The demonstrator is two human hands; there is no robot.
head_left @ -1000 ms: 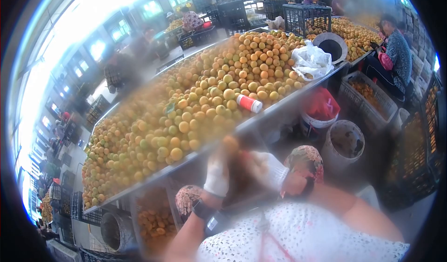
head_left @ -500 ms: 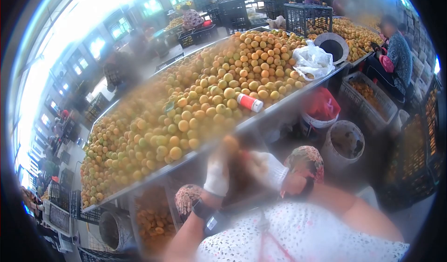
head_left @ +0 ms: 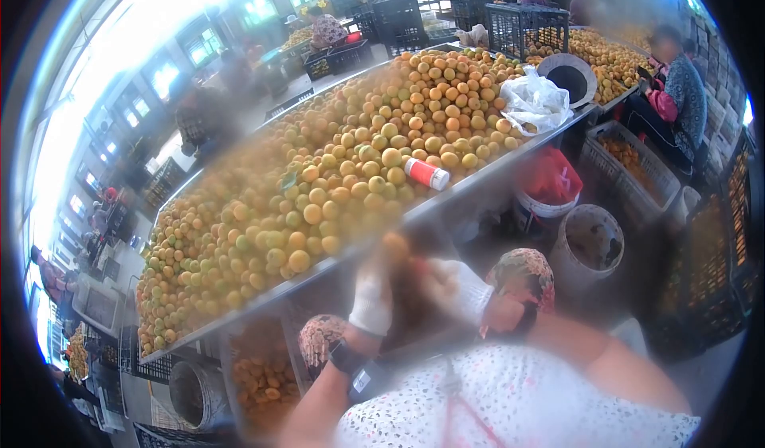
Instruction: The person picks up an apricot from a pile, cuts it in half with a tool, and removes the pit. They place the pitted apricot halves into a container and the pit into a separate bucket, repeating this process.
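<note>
Both my hands are gloved in white, close together over my lap at the table's near edge. My left hand (head_left: 372, 293) is raised at an orange fruit (head_left: 395, 246), its fingers wrapped round it as far as the blur shows. Just right of it, my right hand (head_left: 456, 285) points toward the same fruit; its fingertips are smeared, with something reddish beside them. Beyond them a heap of orange and greenish fruit (head_left: 351, 169) covers the tilted-looking metal table (head_left: 486, 168). On the heap lie a red and white canister (head_left: 427, 174) and a white plastic bag (head_left: 534, 104).
Below the table at left stand a crate of orange pieces (head_left: 267, 380) and a bucket (head_left: 195, 394). At right are a bucket with a red bag (head_left: 550, 183), a dirty white bucket (head_left: 590, 241) and a grey crate (head_left: 633, 169). A seated person (head_left: 677, 97) is beyond.
My hands and the fruit between them hold nearly the same place. At the far left, people and crates in the background have shifted in view. The seated person's arms at right have moved slightly.
</note>
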